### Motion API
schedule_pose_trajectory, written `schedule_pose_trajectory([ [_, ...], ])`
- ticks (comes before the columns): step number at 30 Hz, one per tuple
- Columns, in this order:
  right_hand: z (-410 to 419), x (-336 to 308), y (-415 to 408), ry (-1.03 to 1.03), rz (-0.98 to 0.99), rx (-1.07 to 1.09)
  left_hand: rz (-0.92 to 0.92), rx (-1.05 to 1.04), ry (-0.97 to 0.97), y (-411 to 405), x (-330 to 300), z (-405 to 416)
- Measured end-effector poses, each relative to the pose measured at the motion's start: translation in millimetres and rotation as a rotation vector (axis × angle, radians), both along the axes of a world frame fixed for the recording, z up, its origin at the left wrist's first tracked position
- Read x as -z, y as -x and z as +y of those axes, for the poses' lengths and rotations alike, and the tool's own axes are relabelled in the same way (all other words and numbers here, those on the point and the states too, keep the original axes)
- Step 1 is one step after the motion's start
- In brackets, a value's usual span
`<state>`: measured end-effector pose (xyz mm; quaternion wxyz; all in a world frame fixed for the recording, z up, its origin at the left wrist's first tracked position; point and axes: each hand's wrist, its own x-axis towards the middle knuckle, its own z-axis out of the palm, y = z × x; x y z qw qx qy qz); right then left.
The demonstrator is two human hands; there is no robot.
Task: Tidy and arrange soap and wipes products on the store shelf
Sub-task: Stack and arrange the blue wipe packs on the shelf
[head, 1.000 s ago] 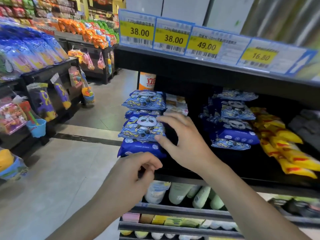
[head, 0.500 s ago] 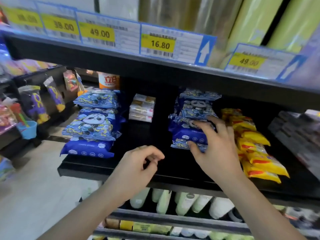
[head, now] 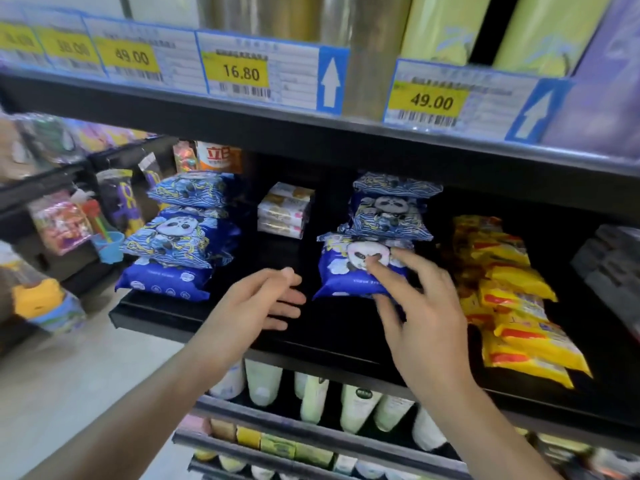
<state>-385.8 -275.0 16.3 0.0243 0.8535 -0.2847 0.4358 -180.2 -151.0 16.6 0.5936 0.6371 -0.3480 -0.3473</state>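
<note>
Two stacks of blue panda-print wipes packs lie on the black shelf (head: 207, 323): a left stack (head: 180, 237) and a middle stack (head: 388, 209). My right hand (head: 426, 306) pinches the lowest pack of the middle stack (head: 346, 275), with the index finger on the panda face and the thumb under the pack's front edge. This pack sticks out forward of the ones above it. My left hand (head: 256, 306) hovers over the bare shelf between the stacks, fingers stretched out and holding nothing. A small pile of white soap boxes (head: 285, 209) sits further back between the stacks.
Yellow and red packs (head: 512, 296) overlap in a row at the right. Price tags (head: 239, 72) line the upper shelf edge. White and pale green bottles (head: 311, 396) lie on the shelf below. An aisle with toy displays (head: 62, 220) opens at the left.
My view and right hand have shifted from the left stack to the middle stack, and the hand now holds its lowest pack, drawn forward. My left hand has uncurled its fingers.
</note>
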Motion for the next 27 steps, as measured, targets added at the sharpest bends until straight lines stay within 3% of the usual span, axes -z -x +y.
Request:
schedule_pose_trajectory([
  [3, 21.0, 7.7, -3.8, 0.067, -0.017, -0.131, 0.249, 0.068, 0.036, 10.4, -11.0, -0.8],
  [6, 39.5, 13.8, -9.1, 0.011, 0.010, -0.240, 0.199, 0.077, 0.083, 14.1, -15.2, 3.8],
  [14, 47.0, -3.8, -9.7, -0.816, -0.178, -0.551, 0.113, 0.173, 0.198, -7.4, -18.6, 22.6],
  [21, 37.4, -17.3, -18.9, -1.115, -0.387, -0.579, 0.048, 0.259, 0.151, -19.2, -16.4, 23.7],
  [24, 36.0, -18.2, -19.7, -1.161, -0.432, -0.521, 0.054, 0.211, 0.101, -26.2, -12.5, 21.5],
  [27, 36.4, -21.4, -19.8, -1.239, -0.478, -0.501, 0.115, 0.155, 0.171, -34.1, -6.0, 20.5],
])
